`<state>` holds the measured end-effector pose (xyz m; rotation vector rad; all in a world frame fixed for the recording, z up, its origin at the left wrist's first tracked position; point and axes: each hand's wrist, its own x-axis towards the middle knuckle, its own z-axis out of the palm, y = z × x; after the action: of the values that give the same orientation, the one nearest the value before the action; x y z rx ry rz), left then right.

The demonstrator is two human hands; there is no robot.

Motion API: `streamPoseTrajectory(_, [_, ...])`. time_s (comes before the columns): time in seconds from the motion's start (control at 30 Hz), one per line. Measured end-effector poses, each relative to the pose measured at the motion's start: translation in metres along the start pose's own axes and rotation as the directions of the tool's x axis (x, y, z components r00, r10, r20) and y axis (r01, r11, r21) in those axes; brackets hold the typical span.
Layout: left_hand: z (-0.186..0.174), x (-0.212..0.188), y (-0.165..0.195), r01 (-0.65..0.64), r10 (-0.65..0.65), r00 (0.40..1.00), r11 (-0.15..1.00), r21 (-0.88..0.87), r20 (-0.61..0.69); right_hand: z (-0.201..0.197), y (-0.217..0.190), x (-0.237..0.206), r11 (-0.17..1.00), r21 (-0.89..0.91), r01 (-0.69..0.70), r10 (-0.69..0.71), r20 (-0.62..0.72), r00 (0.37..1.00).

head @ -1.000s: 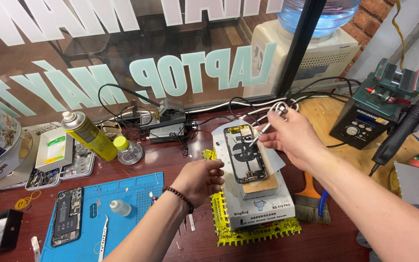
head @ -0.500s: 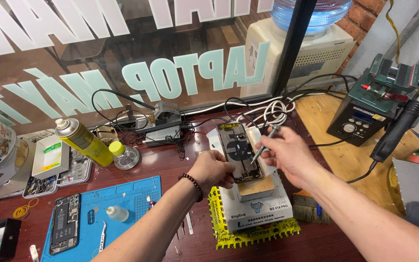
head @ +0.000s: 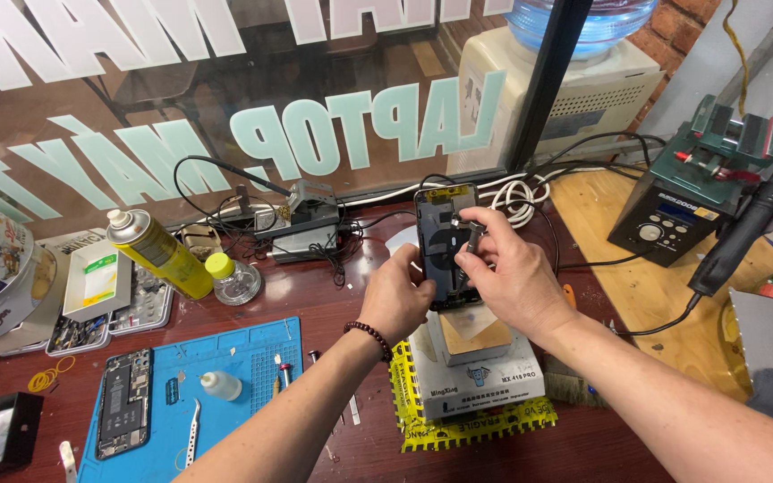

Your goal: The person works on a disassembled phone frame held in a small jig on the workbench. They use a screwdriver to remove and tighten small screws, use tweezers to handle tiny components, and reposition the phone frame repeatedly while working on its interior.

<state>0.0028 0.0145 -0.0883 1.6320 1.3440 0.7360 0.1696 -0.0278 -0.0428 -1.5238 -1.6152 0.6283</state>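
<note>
Both hands form the grip on the opened phone: the left hand is closed around its near left edge, holding it raised over the white heating pad unit at the middle of the desk. Right hand pinches a small dark screwdriver whose tip rests on the phone's exposed inside. To the near left, a second opened phone and a small dropper bottle lie on a blue work mat, with a yellow spray can farther back.

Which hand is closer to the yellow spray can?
Left. The left hand holds the phone's left edge, on the side toward the spray can. The right hand holds a small tool on the phone's far side.
</note>
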Motion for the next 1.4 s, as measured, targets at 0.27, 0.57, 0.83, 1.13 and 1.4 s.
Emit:
streamPoseTrajectory(0.27, [0.002, 0.003, 0.002, 0.073, -0.07, 0.997, 0.995, -0.063, 0.038, 0.006, 0.008, 0.004, 0.999, -0.016, 0.027, -0.028, -0.003, 1.0])
streamPoseTrajectory(0.57, [0.002, 0.003, -0.003, 0.116, -0.101, 0.99, 0.981, -0.155, 0.101, -0.003, 0.005, 0.01, 0.997, 0.012, -0.07, 0.07, -0.011, 0.997])
streamPoseTrajectory(0.83, [0.005, 0.007, -0.014, 0.13, -0.105, 0.986, 0.971, -0.203, 0.13, 0.0, 0.008, 0.011, 0.994, 0.032, -0.106, 0.106, 0.017, 0.994])
streamPoseTrajectory(1.13, [0.012, 0.014, -0.03, 0.0, 0.021, 0.995, 0.977, -0.214, 0.095, 0.0, 0.01, 0.014, 0.993, 0.016, -0.118, 0.118, 0.035, 0.992])
streamPoseTrajectory(1.4, [0.008, 0.008, -0.008, 0.187, -0.116, 0.972, 0.908, -0.375, 0.204, -0.003, 0.008, 0.024, 0.97, -0.234, -0.066, 0.08, 0.052, 0.995])
